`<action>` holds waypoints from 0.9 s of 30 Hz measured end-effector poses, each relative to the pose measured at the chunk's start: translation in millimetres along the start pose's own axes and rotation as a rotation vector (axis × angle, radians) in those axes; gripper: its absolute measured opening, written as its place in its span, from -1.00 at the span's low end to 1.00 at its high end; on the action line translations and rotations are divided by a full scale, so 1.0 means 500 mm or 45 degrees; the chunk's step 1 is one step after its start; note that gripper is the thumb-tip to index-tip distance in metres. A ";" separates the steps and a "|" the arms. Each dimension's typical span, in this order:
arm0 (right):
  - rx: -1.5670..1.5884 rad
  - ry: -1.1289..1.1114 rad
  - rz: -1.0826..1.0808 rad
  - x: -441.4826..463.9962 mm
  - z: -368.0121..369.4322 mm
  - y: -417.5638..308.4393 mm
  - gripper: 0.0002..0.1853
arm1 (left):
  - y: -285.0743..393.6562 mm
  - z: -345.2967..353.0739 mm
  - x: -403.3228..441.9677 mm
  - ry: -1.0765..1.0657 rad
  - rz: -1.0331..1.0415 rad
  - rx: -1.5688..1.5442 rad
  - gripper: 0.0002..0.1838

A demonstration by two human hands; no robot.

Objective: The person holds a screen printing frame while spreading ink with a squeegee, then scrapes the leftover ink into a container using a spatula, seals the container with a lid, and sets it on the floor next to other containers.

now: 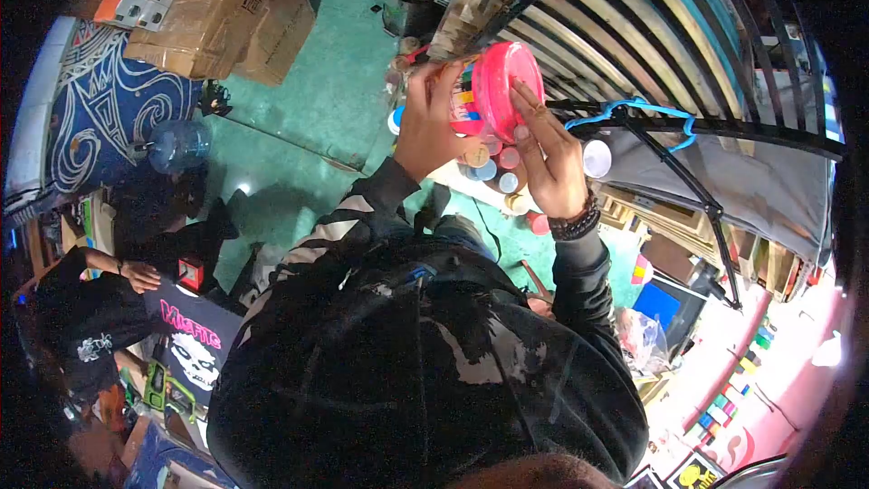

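Observation:
Between my two hands is a bright pink plastic tub (463, 107) with a pink lid (507, 81), tilted so that the lid faces right. My left hand (425, 127) wraps round the tub's labelled side, its fingers partly hidden behind it. My right hand (550, 158) has its fingers stretched out against the lid's rim and face. Below the tub, several round containers with pale, pink and blue tops (487, 168) stand close together, and a white-topped one (596, 158) is right of my right wrist.
A slatted metal rack (625, 27) rises at upper right, with a blue-and-black jointed arm (670, 163) beside it. Cardboard boxes (204, 23) and a water jug (179, 147) are at left. A co-worker's hand (140, 275) touches a printed black fabric (195, 326) at lower left.

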State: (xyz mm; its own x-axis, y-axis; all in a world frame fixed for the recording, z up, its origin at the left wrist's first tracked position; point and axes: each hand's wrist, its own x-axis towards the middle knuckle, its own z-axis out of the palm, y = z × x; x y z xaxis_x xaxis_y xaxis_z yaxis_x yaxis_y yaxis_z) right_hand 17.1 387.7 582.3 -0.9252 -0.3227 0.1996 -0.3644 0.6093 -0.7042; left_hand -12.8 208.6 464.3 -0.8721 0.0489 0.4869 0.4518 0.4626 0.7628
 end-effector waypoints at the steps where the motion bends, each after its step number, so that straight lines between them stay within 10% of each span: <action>1: -0.009 -0.001 0.001 -0.005 0.001 -0.006 -0.60 | 0.005 -0.002 0.002 0.004 0.000 -0.008 0.11; 13: -0.052 -0.177 -0.057 -0.028 -0.032 -0.013 -0.52 | 0.037 -0.001 0.001 0.041 0.270 0.021 0.06; 20: 0.095 0.216 0.006 -0.028 -0.195 -0.037 -0.63 | 0.036 -0.001 -0.017 -0.436 -0.118 -0.607 0.15; 27: -0.189 -0.145 -0.076 -0.089 -0.183 -0.026 -0.53 | 0.073 -0.017 -0.005 -0.878 -0.501 -1.466 0.14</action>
State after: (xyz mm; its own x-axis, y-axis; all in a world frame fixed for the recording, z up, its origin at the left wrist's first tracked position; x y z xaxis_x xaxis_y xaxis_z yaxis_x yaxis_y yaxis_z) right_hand 53.4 460.4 644.8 -0.8865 -0.4365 0.1537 -0.4379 0.6839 -0.5836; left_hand 7.4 217.8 494.9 -0.7399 0.6630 0.1136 -0.2358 -0.4137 0.8793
